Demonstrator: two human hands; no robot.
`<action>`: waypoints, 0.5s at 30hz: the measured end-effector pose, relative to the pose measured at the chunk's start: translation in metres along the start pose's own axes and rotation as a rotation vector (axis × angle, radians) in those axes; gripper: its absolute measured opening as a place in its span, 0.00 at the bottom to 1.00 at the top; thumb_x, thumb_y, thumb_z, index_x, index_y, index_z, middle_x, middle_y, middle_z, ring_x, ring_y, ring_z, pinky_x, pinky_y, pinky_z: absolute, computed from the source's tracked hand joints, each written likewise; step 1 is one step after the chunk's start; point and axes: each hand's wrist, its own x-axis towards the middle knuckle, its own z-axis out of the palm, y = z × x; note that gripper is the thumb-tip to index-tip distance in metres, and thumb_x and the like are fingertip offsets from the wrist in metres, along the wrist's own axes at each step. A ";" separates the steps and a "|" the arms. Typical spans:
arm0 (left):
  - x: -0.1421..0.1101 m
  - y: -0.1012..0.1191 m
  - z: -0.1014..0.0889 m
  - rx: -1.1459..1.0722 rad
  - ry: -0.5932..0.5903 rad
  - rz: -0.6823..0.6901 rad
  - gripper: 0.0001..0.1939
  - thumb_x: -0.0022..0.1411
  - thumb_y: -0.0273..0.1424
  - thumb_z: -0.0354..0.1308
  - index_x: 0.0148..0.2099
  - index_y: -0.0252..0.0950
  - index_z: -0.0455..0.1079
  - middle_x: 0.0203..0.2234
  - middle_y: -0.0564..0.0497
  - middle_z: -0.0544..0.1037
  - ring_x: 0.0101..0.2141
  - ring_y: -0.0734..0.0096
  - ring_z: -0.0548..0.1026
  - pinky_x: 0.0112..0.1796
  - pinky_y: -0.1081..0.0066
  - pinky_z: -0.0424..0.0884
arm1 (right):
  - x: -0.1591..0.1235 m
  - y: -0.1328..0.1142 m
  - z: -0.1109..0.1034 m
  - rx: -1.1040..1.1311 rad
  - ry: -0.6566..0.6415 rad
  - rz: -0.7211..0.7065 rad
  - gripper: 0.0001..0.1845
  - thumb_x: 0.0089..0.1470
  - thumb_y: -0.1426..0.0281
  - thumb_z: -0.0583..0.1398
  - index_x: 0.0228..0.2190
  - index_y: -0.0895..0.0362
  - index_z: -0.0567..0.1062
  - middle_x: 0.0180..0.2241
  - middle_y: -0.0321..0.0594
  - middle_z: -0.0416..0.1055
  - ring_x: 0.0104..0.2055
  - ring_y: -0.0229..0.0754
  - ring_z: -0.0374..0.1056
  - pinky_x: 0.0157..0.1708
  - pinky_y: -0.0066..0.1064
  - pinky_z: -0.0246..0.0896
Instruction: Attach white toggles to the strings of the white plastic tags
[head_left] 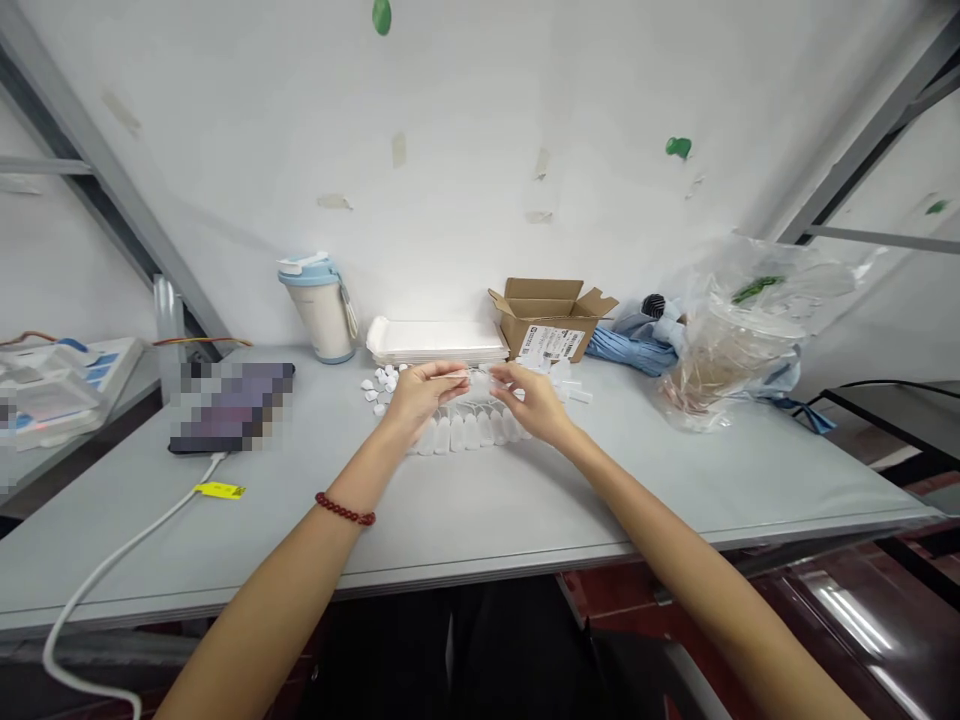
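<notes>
Holding both hands up over the table, fingertips facing each other, the person had something thin and pale between them, too small to make out. It sat just above the far side of a row of white pieces laid side by side. The left hand had its thumb and forefinger nearly together; the right hand was curled in a looser pinch, and honestly I couldn't tell whether either one really gripped the thing. A bunch of small white bits lay beyond the left hand. Right behind all that was a white stack, with an open box next to it, flaps up. Further right were some blue cloth and a clear bag. Off to the left stood a tumbler, plus a blurred-out device with a white cable wearing a yellow tag. Oh, and a dark red bracelet circled the left wrist.
</notes>
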 end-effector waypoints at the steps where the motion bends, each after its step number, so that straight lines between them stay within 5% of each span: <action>1: -0.001 -0.001 0.001 0.003 0.003 -0.003 0.09 0.43 0.24 0.66 0.31 0.30 0.75 0.24 0.50 0.78 0.28 0.73 0.76 0.46 0.64 0.72 | -0.002 -0.003 0.003 0.021 -0.006 -0.013 0.14 0.54 0.68 0.56 0.43 0.55 0.72 0.40 0.44 0.74 0.41 0.43 0.70 0.39 0.36 0.66; 15: -0.005 -0.003 0.004 0.286 -0.026 0.140 0.14 0.45 0.38 0.65 0.30 0.32 0.76 0.23 0.50 0.76 0.26 0.72 0.72 0.29 0.69 0.73 | -0.007 -0.008 0.012 0.088 0.015 -0.036 0.15 0.54 0.69 0.56 0.44 0.56 0.69 0.39 0.45 0.72 0.40 0.42 0.69 0.36 0.35 0.69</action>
